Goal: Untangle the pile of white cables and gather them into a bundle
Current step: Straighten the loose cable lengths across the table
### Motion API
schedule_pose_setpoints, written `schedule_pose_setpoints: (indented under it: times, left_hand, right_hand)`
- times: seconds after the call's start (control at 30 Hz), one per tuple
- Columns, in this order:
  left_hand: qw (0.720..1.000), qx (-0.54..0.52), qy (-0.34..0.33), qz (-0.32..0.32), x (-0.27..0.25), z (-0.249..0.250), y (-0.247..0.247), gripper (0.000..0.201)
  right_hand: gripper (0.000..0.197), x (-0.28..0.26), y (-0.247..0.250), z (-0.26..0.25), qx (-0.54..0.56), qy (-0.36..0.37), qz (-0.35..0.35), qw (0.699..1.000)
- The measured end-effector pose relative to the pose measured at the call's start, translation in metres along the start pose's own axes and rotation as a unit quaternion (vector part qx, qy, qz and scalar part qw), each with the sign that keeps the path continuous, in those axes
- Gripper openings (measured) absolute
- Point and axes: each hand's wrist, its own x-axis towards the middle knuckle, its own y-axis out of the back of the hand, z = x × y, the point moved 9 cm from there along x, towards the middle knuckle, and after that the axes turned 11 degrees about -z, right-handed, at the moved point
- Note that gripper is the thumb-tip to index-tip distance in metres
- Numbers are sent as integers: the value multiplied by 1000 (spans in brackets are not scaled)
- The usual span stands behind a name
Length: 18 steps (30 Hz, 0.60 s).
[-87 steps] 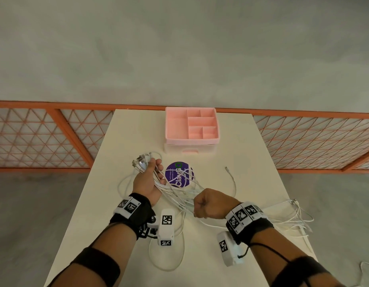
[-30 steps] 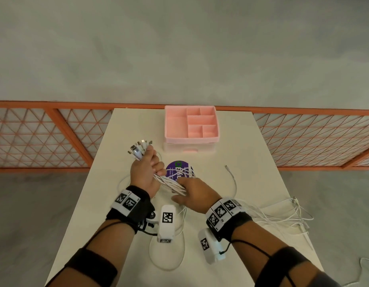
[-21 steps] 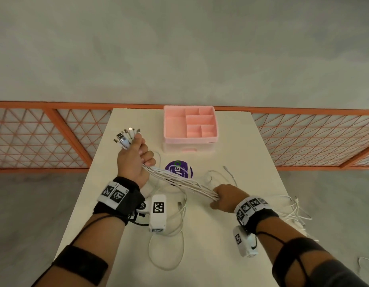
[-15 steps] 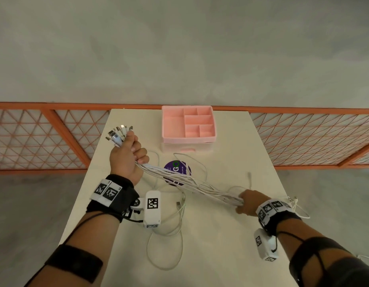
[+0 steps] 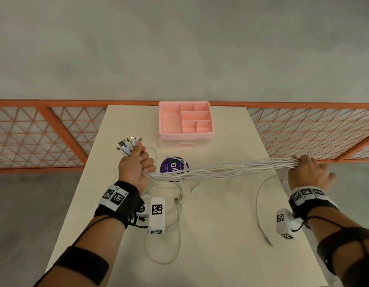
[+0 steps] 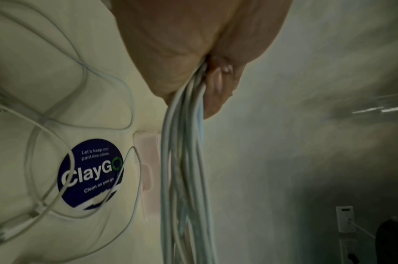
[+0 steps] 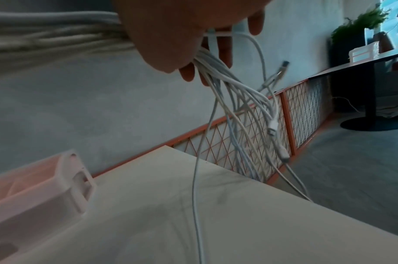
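Several white cables (image 5: 225,169) stretch as one strand above the table between my two hands. My left hand (image 5: 136,164) grips the strand in a fist near its plug ends (image 5: 127,144), which fan out above the knuckles. In the left wrist view the white cables (image 6: 184,160) leave the left hand (image 6: 207,75). My right hand (image 5: 310,172) holds the strand past the table's right edge. In the right wrist view its fingers (image 7: 225,48) curl round the white cables (image 7: 229,80), and loose tails with connectors hang below. Slack loops (image 5: 165,241) lie on the table.
A pink compartment tray (image 5: 185,121) stands on a white drawer box at the table's far edge. A round purple sticker (image 5: 174,167) lies on the cream table (image 5: 221,235) under the strand. An orange mesh railing (image 5: 34,133) runs behind the table.
My right hand has slid along the strand to the right, from beside the left hand out past the table edge, drawing the cables straight. The left hand kept its grip on the plug ends.
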Motion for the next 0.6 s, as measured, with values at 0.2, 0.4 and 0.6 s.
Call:
schedule_pose_setpoints:
  times: [0.2, 0.4, 0.6]
  left_hand:
    - [1000, 20, 12, 8, -4, 1, 4, 33]
    - [990, 115, 81, -17, -8, -14, 11, 31]
    - [970, 199, 137, -15, -10, -36, 33, 29]
  right_hand:
    - [22, -25, -84, 2, -101, 49, -218, 969]
    - [40, -80, -146, 4, -186, 118, -404, 888]
    - [85, -98, -112, -36, -242, 138, -523, 805]
